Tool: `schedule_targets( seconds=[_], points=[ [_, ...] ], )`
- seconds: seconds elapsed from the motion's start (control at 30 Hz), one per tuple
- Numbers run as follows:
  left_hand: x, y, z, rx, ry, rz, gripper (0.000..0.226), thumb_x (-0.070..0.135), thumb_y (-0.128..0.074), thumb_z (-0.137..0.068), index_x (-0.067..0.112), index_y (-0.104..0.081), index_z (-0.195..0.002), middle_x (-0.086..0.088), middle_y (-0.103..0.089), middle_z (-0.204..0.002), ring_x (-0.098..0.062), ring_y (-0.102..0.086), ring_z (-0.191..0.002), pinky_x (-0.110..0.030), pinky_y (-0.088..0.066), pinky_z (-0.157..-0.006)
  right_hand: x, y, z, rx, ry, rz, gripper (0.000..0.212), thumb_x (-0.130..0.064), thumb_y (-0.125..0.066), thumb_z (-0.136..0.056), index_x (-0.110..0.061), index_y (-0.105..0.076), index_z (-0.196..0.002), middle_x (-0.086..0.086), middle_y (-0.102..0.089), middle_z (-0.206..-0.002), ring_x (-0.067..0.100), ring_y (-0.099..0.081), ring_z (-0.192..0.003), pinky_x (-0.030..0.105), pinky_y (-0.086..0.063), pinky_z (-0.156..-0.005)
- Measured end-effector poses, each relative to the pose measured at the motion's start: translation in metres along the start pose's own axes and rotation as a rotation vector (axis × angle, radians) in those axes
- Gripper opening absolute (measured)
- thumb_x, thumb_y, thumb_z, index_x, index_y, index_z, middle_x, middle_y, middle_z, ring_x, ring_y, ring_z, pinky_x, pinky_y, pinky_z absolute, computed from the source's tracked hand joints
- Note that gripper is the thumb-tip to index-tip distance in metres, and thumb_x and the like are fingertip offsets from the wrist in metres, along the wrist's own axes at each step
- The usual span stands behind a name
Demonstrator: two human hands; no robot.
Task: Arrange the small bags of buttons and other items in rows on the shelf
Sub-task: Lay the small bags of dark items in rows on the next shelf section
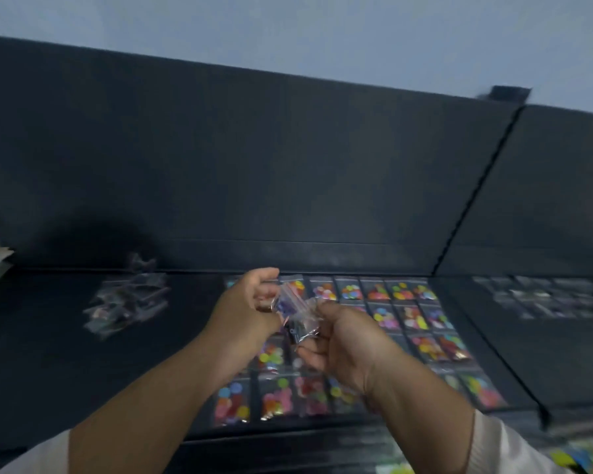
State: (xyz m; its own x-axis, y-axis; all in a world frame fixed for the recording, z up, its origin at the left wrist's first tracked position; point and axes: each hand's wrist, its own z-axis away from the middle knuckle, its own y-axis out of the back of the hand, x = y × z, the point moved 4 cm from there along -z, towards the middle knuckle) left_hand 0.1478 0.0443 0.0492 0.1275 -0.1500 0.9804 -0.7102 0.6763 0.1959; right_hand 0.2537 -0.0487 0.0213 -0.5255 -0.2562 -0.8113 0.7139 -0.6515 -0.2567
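Both hands are raised over a dark shelf [48, 354]. My right hand [343, 340] grips a small bunch of clear bags [298, 313] holding dark and purple pieces. My left hand [247, 302] pinches the upper left edge of the same bunch. Below and to the right of the hands, small bags of bright buttons [408, 316] lie flat in neat rows on the shelf. The picture is blurred by motion.
A loose heap of clear bags [127, 302] lies on the shelf at the left. More clear bags [545, 295] lie in rows on the neighbouring shelf section at the right. A dark back panel [254, 165] rises behind. Pale paper sits at the far left edge.
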Motion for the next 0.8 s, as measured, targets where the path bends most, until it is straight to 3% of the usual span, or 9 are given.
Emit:
schedule_targets(
  seconds=[0.1,0.17,0.23,0.33,0.43,0.53,0.8],
  points=[
    [0.016,-0.058,0.021,-0.066,-0.111,-0.157,0.061,-0.011,-0.056,-0.08,0.035,-0.049,-0.119,0.018,-0.054,-0.105,0.004,-0.055,-0.093,-0.006,-0.044,-0.056,-0.003,0.05,0.037,-0.019,0.093,0.009,0.023,-0.038,-0.053,-0.093,-0.017,-0.063,-0.09,0.003,-0.058,-0.072,0.016,-0.047,-0.053,0.024,-0.043,-0.044],
    [0.024,-0.096,0.035,-0.121,-0.151,-0.2,0.062,-0.011,-0.056,-0.08,0.039,-0.049,-0.117,0.02,-0.053,-0.105,0.004,-0.054,-0.096,-0.008,-0.045,-0.058,-0.003,0.083,0.06,-0.022,0.178,0.044,0.019,-0.032,-0.064,-0.087,-0.014,-0.058,-0.091,0.004,-0.057,-0.072,0.018,-0.046,-0.048,0.026,-0.032,-0.045],
    [0.03,-0.125,0.046,-0.188,-0.149,-0.179,0.063,-0.009,-0.059,-0.08,0.042,-0.048,-0.115,0.013,-0.054,-0.109,-0.002,-0.055,-0.101,-0.014,-0.049,-0.062,-0.001,0.112,0.077,0.044,0.23,0.085,0.012,-0.018,-0.065,-0.087,-0.012,-0.056,-0.092,0.002,-0.059,-0.069,0.014,-0.049,-0.046,0.026,-0.041,-0.047],
    [0.039,-0.177,0.065,-0.261,-0.064,-0.063,0.05,0.007,-0.069,-0.082,0.034,-0.05,-0.119,0.004,-0.059,-0.11,-0.013,-0.061,-0.097,-0.023,-0.052,-0.069,0.002,0.163,0.108,0.136,0.303,0.136,0.003,-0.012,-0.062,-0.088,-0.013,-0.06,-0.086,-0.001,-0.06,-0.065,0.011,-0.05,-0.052,0.024,-0.046,-0.051],
    [0.043,-0.221,0.084,-0.29,0.11,0.035,0.024,0.022,-0.066,-0.087,0.018,-0.058,-0.108,-0.001,-0.066,-0.101,-0.018,-0.064,-0.085,-0.03,-0.055,-0.071,0.007,0.211,0.134,0.199,0.349,0.175,0.015,-0.012,-0.06,-0.09,-0.016,-0.062,-0.076,-0.003,-0.062,-0.063,0.008,-0.054,-0.051,0.025,-0.047,-0.055],
    [0.041,-0.259,0.094,-0.36,0.209,0.065,0.019,0.014,-0.068,-0.085,0.007,-0.063,-0.102,-0.009,-0.07,-0.087,-0.016,-0.063,-0.069,-0.028,-0.054,-0.063,0.009,0.251,0.156,0.247,0.366,0.213,0.013,-0.012,-0.06,-0.09,-0.016,-0.064,-0.078,0.001,-0.065,-0.07,0.01,-0.056,-0.057,0.025,-0.049,-0.056],
    [0.054,-0.338,0.091,-0.54,0.245,-0.043,0.006,0.009,-0.068,-0.085,0.006,-0.067,-0.09,-0.006,-0.07,-0.08,-0.014,-0.065,-0.072,-0.022,-0.051,-0.059,0.002,0.325,0.181,0.34,0.421,0.229,0.015,-0.008,-0.057,-0.091,-0.012,-0.059,-0.077,0.005,-0.059,-0.069,0.014,-0.054,-0.059,0.024,-0.049,-0.054]
  ],
)
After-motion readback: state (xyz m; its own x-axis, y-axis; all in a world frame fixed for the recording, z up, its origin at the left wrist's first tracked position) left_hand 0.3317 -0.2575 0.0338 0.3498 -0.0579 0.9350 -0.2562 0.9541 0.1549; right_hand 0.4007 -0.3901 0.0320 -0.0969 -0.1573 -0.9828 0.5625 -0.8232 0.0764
